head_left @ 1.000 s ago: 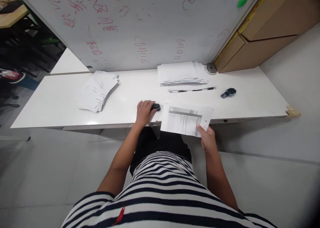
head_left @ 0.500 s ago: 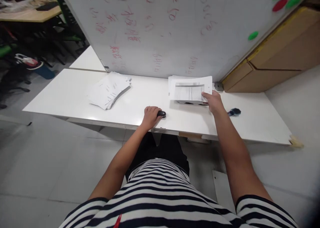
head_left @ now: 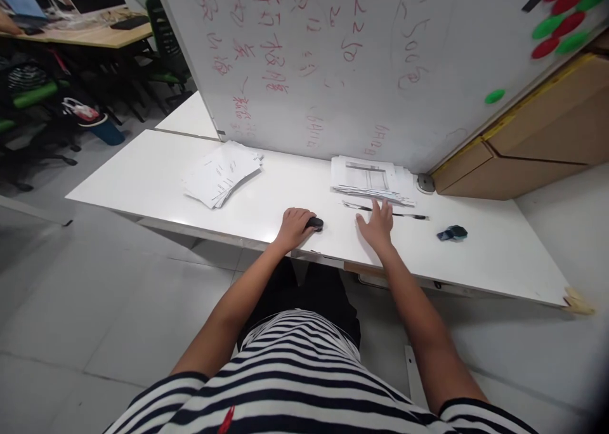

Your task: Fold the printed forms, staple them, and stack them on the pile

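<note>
My left hand [head_left: 294, 226] rests near the front edge of the white table [head_left: 143, 180], its fingers curled around a small black object [head_left: 314, 223] that looks like a stapler. My right hand [head_left: 377, 226] hovers flat and open over the table, fingers spread, holding nothing. Just beyond its fingertips lies a black pen [head_left: 386, 212]. Behind the pen a stack of printed sheets [head_left: 370, 178] sits against the whiteboard, with a sheet bearing a grey printed band on top.
A second, fanned pile of papers [head_left: 222, 180] lies at the table's left. A small dark blue object [head_left: 452, 233] sits to the right. A whiteboard [head_left: 333, 59] with red writing and coloured magnets stands behind. Cardboard boxes [head_left: 533, 148] are at the right; desks and chairs far left.
My right hand carried the printed sheet from the table's front edge to the stack at the back, let it go there, and drew back open. The left hand stayed on the black object.
</note>
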{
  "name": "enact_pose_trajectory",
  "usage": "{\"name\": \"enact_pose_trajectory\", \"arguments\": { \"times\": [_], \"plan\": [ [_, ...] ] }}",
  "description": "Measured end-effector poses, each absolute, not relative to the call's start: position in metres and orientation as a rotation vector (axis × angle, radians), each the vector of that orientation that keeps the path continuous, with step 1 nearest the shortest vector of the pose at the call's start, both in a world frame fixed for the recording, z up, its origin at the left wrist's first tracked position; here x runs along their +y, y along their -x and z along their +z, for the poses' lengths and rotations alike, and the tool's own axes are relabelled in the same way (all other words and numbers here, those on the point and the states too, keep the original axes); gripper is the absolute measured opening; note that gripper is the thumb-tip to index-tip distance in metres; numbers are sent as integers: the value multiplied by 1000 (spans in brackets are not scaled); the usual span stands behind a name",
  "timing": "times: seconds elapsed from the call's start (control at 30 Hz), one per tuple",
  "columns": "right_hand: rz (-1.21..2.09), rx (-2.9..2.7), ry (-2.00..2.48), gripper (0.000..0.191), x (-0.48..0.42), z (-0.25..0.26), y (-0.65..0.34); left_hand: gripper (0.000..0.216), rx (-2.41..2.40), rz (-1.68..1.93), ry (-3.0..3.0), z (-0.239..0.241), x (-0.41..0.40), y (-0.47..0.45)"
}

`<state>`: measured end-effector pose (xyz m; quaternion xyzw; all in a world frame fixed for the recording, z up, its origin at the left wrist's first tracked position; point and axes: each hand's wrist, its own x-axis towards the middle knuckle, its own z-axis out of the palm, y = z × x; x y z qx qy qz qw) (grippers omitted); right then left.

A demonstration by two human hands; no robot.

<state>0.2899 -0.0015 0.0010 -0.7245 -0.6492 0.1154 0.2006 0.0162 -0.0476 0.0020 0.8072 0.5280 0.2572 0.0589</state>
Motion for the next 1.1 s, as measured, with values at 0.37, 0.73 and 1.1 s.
{"name": "enact_pose_trajectory", "arguments": {
  "times": [0.37,0.73,1.1],
  "plan": [
    [301,-2039,2158,65,-54,-17,-282,42,1665,1086,-2368,8,-55,-11],
    [258,-2023,2144,63,-53,-16,-280,53,2587,938,-1684,21,25,160],
    [214,-2023,2133,63,-53,-21,-280,29,2784,1011,-1459,0,18,172]
  ]
}}
